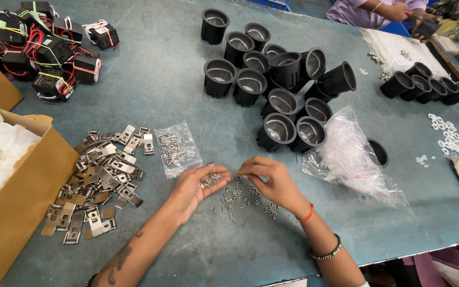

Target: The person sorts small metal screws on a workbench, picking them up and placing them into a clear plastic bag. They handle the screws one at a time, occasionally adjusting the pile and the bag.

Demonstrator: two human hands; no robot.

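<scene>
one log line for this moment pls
left hand: cupped, holds screws | right hand: pinching over loose screws | brackets left | housings behind

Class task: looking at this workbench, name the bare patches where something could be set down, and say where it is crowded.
Bare tabletop lies between the wired black boxes and the black cups; another patch lies near the front edge. It is crowded by the metal clips, the screws under both hands, and the plastic bag.

- Loose screws (pixel 235 197) lie between the hands; bare table (pixel 160 79) opens beyond them.
- Left of the screws: metal clips (pixel 99 178) (a wide heap) and a cardboard box (pixel 22 202).
- Right of the screws: a crumpled plastic bag (pixel 354 159).
- Beyond the screws: black housings (pixel 272 79) crowd together.
</scene>
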